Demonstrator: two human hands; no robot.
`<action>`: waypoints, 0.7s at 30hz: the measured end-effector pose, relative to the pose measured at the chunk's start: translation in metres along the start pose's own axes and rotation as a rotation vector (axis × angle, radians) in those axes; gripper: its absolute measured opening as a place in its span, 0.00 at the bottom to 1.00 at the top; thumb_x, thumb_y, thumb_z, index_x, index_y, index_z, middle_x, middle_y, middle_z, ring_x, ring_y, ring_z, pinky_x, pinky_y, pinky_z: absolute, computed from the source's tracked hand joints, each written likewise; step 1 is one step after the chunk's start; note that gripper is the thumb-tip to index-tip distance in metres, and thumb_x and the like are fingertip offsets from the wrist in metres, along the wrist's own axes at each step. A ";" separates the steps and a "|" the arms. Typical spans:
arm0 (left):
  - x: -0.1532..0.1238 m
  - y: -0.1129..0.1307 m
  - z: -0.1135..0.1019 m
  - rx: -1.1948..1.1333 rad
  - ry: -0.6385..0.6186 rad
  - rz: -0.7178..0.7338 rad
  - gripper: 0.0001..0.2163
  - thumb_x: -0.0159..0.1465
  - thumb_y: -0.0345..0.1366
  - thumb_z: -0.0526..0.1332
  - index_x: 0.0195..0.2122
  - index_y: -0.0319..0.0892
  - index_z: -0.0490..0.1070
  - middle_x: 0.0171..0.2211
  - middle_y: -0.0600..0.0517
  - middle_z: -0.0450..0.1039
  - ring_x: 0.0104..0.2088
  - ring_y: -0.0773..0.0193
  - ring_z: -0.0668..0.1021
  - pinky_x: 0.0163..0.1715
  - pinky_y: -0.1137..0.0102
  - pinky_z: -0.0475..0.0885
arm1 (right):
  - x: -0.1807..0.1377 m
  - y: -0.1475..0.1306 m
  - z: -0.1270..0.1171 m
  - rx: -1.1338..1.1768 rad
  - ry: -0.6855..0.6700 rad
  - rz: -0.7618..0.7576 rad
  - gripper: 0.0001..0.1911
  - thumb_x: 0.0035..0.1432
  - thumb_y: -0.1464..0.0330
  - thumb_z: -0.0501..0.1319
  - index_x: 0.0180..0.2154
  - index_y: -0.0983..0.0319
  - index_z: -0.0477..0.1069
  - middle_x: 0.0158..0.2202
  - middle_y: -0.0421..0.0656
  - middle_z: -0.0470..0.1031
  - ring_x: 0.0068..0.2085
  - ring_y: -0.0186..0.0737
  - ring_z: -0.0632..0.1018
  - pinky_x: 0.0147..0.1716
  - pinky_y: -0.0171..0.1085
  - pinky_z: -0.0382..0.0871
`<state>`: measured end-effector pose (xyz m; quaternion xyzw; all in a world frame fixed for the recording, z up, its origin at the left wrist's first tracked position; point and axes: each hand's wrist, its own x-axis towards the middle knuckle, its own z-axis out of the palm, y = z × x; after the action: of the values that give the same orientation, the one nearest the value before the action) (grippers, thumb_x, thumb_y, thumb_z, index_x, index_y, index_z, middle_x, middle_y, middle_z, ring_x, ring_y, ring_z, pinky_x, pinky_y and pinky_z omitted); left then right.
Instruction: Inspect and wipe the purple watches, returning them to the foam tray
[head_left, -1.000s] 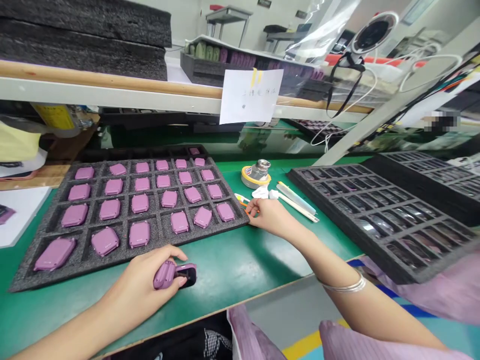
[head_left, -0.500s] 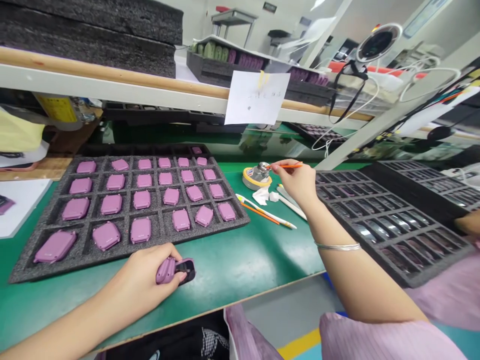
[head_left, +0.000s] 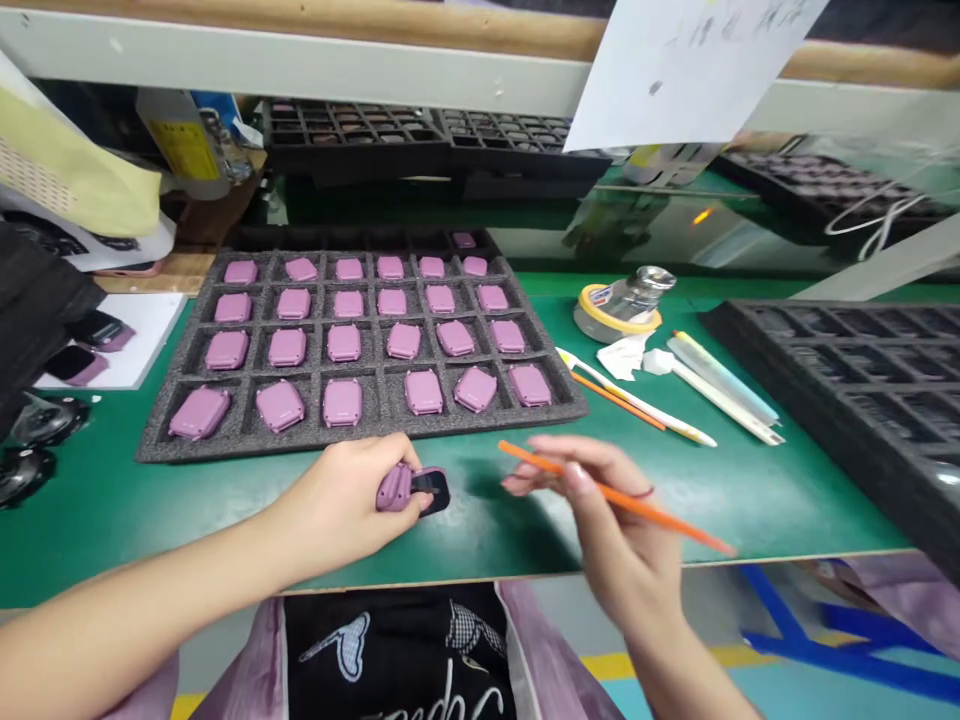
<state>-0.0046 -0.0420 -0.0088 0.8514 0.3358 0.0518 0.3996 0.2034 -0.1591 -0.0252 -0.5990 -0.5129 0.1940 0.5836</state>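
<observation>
My left hand (head_left: 367,495) is closed around a purple smartwatch case (head_left: 433,491), its dark glass face turned up; ribbed purple pieces (head_left: 394,488) stick out beside it under my fingers. To the right, my right hand (head_left: 607,500) pinches a thin orange stick (head_left: 637,507), its tip pointing left toward the watch but apart from it. The stick and hand are slightly blurred. Behind both hands lies a grey foam tray (head_left: 360,425) whose compartments hold several purple watch cases (head_left: 343,402). A metal-topped glass dispenser bottle (head_left: 634,295) with a yellow band stands at the back right.
Beside the bottle lie crumpled white tissue (head_left: 624,356), a white stick (head_left: 652,410), another orange stick (head_left: 630,402) and pen-like tools (head_left: 724,390). A dark foam tray (head_left: 847,400) borders the right. Watches on white paper (head_left: 154,350) are at left. A shelf edge (head_left: 300,62) crosses above.
My right hand has drawn back from the bottle toward my left hand, bringing the orange stick along. My left hand keeps its grip. The camera view has tilted down and shifted.
</observation>
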 end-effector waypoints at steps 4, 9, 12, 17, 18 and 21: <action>0.001 0.000 0.001 0.019 0.002 0.001 0.08 0.65 0.42 0.62 0.39 0.44 0.71 0.32 0.54 0.75 0.32 0.63 0.75 0.34 0.70 0.66 | -0.041 -0.003 0.024 -0.002 -0.028 0.080 0.03 0.66 0.71 0.61 0.38 0.59 0.73 0.30 0.41 0.83 0.31 0.37 0.85 0.33 0.33 0.82; 0.001 -0.001 0.002 0.037 0.017 0.017 0.08 0.65 0.43 0.63 0.39 0.45 0.71 0.31 0.55 0.75 0.31 0.64 0.75 0.33 0.71 0.65 | -0.052 0.001 0.029 -0.189 -0.043 0.023 0.04 0.62 0.73 0.63 0.36 0.58 0.71 0.31 0.42 0.83 0.31 0.38 0.85 0.32 0.34 0.82; 0.001 -0.001 0.002 0.036 0.012 0.012 0.08 0.65 0.43 0.62 0.39 0.44 0.71 0.32 0.55 0.76 0.32 0.64 0.76 0.34 0.71 0.66 | -0.049 0.000 0.031 -0.223 -0.068 -0.015 0.05 0.62 0.73 0.62 0.36 0.58 0.69 0.32 0.42 0.82 0.31 0.37 0.84 0.33 0.34 0.81; 0.001 -0.001 0.002 0.046 0.011 0.019 0.09 0.65 0.43 0.62 0.38 0.44 0.71 0.32 0.55 0.76 0.32 0.63 0.76 0.33 0.71 0.66 | -0.049 0.000 0.032 -0.268 -0.072 -0.053 0.07 0.63 0.75 0.60 0.36 0.57 0.67 0.31 0.40 0.81 0.31 0.36 0.84 0.32 0.33 0.80; 0.001 -0.002 0.002 0.051 0.009 0.021 0.09 0.65 0.43 0.62 0.38 0.44 0.71 0.32 0.55 0.76 0.32 0.63 0.76 0.33 0.71 0.65 | -0.049 0.000 0.033 -0.270 -0.080 -0.052 0.07 0.63 0.75 0.60 0.36 0.57 0.66 0.32 0.40 0.80 0.32 0.36 0.83 0.33 0.32 0.79; 0.002 -0.003 0.003 0.064 0.013 0.026 0.09 0.65 0.44 0.62 0.38 0.43 0.70 0.32 0.55 0.76 0.31 0.63 0.76 0.33 0.70 0.65 | -0.049 -0.001 0.036 -0.286 -0.089 -0.064 0.07 0.63 0.76 0.60 0.37 0.58 0.67 0.33 0.41 0.79 0.32 0.36 0.83 0.33 0.33 0.79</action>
<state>-0.0038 -0.0415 -0.0129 0.8677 0.3288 0.0517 0.3692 0.1541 -0.1824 -0.0513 -0.6504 -0.5793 0.1265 0.4748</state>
